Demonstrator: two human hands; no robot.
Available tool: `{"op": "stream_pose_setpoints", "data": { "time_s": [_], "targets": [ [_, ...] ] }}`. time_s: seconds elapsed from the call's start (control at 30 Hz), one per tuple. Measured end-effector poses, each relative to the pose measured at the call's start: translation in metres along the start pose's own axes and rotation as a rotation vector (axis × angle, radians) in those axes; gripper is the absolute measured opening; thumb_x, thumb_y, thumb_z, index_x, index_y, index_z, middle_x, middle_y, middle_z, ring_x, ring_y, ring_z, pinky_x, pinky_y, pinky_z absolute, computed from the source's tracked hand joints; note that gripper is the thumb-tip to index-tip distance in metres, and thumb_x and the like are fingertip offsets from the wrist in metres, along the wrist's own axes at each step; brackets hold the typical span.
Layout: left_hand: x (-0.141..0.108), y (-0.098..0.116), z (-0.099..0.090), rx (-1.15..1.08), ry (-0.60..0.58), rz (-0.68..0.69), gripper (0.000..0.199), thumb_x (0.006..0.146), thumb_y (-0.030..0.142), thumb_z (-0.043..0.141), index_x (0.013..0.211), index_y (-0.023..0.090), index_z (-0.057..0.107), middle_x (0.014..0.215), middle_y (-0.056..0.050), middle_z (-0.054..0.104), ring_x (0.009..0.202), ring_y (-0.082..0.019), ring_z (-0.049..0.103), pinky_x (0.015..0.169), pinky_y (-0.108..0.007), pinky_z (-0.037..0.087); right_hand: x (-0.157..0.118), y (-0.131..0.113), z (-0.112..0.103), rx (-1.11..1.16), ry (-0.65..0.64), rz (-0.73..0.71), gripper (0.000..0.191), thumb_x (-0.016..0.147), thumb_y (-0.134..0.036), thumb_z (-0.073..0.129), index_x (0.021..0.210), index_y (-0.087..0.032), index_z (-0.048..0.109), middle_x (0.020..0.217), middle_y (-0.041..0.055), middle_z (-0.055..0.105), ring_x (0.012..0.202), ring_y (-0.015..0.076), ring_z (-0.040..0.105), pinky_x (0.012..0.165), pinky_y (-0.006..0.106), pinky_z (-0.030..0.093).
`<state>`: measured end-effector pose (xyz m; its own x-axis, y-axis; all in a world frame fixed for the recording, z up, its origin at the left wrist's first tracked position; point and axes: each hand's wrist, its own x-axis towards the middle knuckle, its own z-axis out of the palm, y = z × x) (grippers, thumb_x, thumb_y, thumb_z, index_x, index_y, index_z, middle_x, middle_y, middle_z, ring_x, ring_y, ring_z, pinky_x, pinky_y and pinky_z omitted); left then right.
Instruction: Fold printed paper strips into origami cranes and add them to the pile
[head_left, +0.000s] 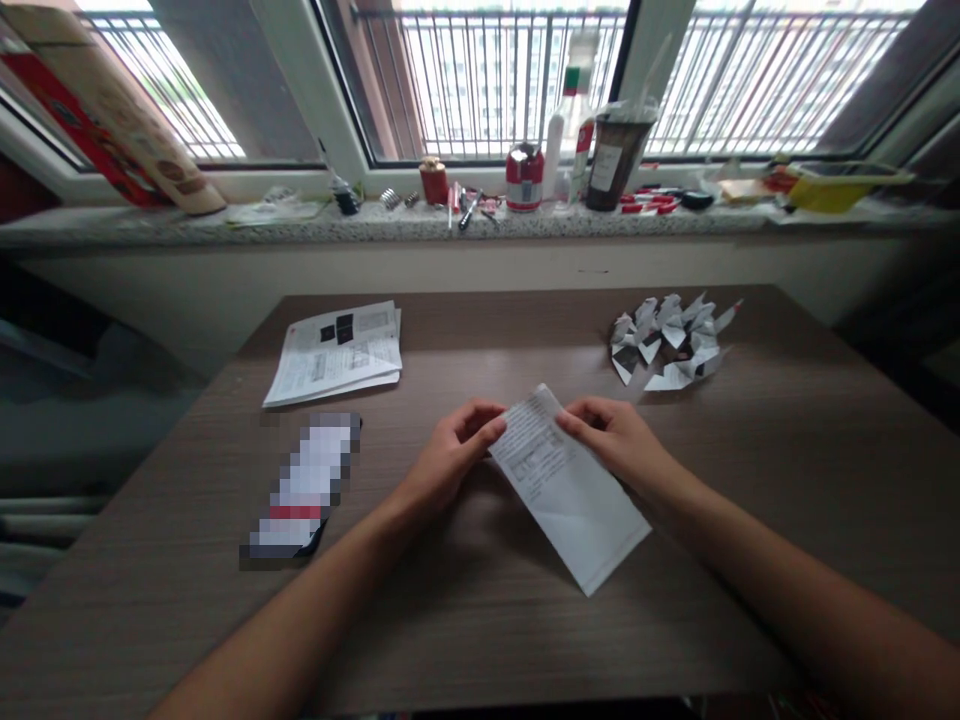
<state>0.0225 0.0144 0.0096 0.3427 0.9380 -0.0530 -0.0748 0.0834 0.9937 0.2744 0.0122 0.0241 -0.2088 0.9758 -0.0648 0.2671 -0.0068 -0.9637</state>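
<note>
A folded sheet of printed paper is held slantwise over the middle of the table, its printed text at the upper end and a blank part toward me. My left hand pinches its upper left edge between thumb and fingers. On the upper right edge, my right hand grips it the same way, thumb on top. The fingertips of both hands are partly hidden behind the paper. Beyond my right hand stands a cluster of folded paper pieces with pointed tips, arranged roughly in a ring.
A stack of printed sheets lies at the table's back left. Nearer me is a phone with a blurred screen. Along the windowsill stand a red can, a lidded cup with a straw, a bottle and small tools.
</note>
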Motion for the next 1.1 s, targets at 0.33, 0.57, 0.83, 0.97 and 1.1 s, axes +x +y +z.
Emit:
{"op": "stream_pose_setpoints", "data": {
  "time_s": [0.33,0.57,0.83,0.97,1.1],
  "targets": [
    [-0.004,0.001,0.018,-0.1,0.023,-0.054,0.029,0.095,0.04,0.072,0.108,0.014,0.071,0.108,-0.013,0.075,0.096,-0.025,0.073,0.092,-0.044,0.06,-0.004,0.018,-0.003,0.058,0.103,0.012,0.036,0.091,-0.055,0.07,0.086,-0.02,0.071,0.081,0.0057,0.073,0.071,0.0187,0.064,0.062,0.031,0.049],
    [-0.001,-0.002,0.017,-0.103,0.067,-0.066,0.03,0.092,0.041,0.076,0.105,0.014,0.073,0.106,-0.012,0.076,0.091,-0.022,0.074,0.087,-0.04,0.062,-0.006,0.02,-0.002,0.03,0.111,0.002,0.039,0.093,-0.059,0.066,0.088,-0.02,0.07,0.083,0.0071,0.073,0.072,0.02,0.065,0.062,0.031,0.051],
    [-0.002,-0.004,0.017,-0.172,0.062,-0.051,0.033,0.095,0.043,0.072,0.109,0.013,0.073,0.11,-0.014,0.077,0.093,-0.024,0.075,0.084,-0.039,0.062,-0.007,0.022,-0.001,0.077,0.14,0.034,0.04,0.09,-0.059,0.069,0.088,-0.019,0.071,0.081,0.0059,0.072,0.069,0.0188,0.062,0.061,0.031,0.047],
    [-0.003,0.0,0.018,-0.151,0.085,-0.058,0.033,0.095,0.043,0.073,0.108,0.013,0.073,0.107,-0.013,0.077,0.09,-0.023,0.075,0.083,-0.039,0.063,-0.007,0.019,0.0,0.103,0.147,0.064,0.041,0.088,-0.06,0.071,0.087,-0.019,0.07,0.08,0.0059,0.071,0.069,0.0193,0.061,0.062,0.031,0.047],
    [-0.003,0.001,0.018,-0.133,0.096,-0.048,0.031,0.095,0.042,0.073,0.104,0.012,0.073,0.104,-0.013,0.078,0.087,-0.023,0.076,0.084,-0.04,0.063,-0.008,0.016,-0.001,0.081,0.143,0.067,0.041,0.088,-0.061,0.069,0.088,-0.02,0.069,0.081,0.0056,0.071,0.07,0.0196,0.061,0.062,0.031,0.047]
  ]
}}
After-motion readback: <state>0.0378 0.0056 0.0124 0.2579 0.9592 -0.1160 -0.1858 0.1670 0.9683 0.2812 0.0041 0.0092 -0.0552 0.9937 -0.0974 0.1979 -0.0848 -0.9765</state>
